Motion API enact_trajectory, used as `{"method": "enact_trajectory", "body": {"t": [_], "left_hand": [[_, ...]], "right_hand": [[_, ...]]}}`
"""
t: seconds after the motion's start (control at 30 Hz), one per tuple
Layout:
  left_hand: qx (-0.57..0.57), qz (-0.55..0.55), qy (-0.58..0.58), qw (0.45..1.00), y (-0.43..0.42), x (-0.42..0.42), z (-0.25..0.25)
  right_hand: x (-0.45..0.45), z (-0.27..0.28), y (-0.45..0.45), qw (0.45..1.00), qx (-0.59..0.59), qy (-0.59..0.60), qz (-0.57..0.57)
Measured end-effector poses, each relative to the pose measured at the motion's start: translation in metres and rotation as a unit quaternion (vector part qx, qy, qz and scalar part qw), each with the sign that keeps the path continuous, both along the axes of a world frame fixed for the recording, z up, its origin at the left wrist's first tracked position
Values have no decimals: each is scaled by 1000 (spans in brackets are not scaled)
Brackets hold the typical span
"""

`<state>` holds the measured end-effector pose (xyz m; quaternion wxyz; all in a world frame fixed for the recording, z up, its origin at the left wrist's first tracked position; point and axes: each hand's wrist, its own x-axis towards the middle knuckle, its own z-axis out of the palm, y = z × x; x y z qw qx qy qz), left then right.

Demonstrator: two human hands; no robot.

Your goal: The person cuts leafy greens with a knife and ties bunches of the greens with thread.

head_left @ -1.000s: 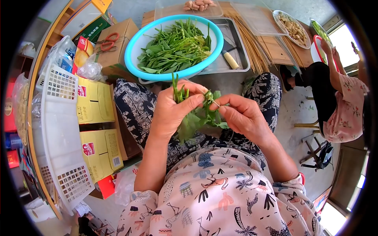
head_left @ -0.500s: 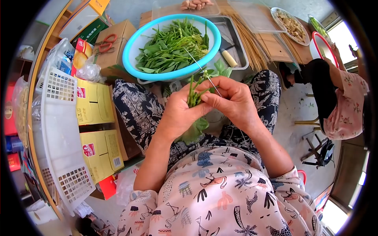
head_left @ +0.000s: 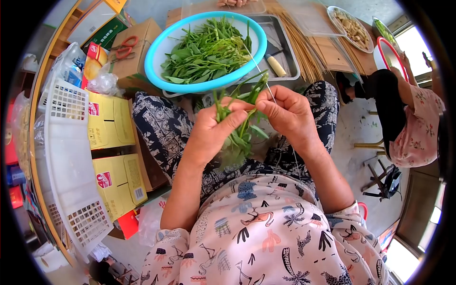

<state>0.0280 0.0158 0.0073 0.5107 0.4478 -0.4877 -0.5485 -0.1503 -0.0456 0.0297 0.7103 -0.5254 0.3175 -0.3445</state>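
Both hands are in front of my body, above my lap. My left hand point(head_left: 216, 124) is closed around a small bunch of leafy green vegetables point(head_left: 240, 138), whose leaves hang below the fingers. In a pinch, my right hand point(head_left: 287, 114) holds a long thin skewer point(head_left: 257, 64), which slants up toward the basin. Green stems at the skewer cross by the right fingertips; whether they are pierced I cannot tell. Just beyond the hands, a blue-rimmed basin point(head_left: 151, 66) holds a heap of cut leafy greens point(head_left: 206, 52).
A metal tray point(head_left: 294, 64) with a knife point(head_left: 275, 65) lies right of the basin, beside many loose skewers point(head_left: 304, 52). A plate of pale food pieces point(head_left: 354, 31) stands farther right. Scissors point(head_left: 126, 46) rest on a cardboard box point(head_left: 142, 35). Another person point(head_left: 413, 114) sits at the right.
My hands have moved slightly apart, the left one leftward. More of the greens now hang below the left hand, and the skewer has shifted right and is held more steeply.
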Motion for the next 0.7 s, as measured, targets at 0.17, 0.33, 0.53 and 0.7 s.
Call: {"method": "enact_trajectory", "body": {"t": [0.17,0.33,0.53,0.7], "left_hand": [[1,117,-24,993,4,9,-1],[-43,271,-123,954,10,12,3],[-76,224,-92,967,10,-5,13],[-22,175,46,983,9,-9,10]], "right_hand": [[-4,5,-4,999,-1,38,-25],[-3,12,-5,999,-8,29,-39],[13,12,1,1000,-21,2,-22],[21,17,5,1000,-7,-17,-12]]}}
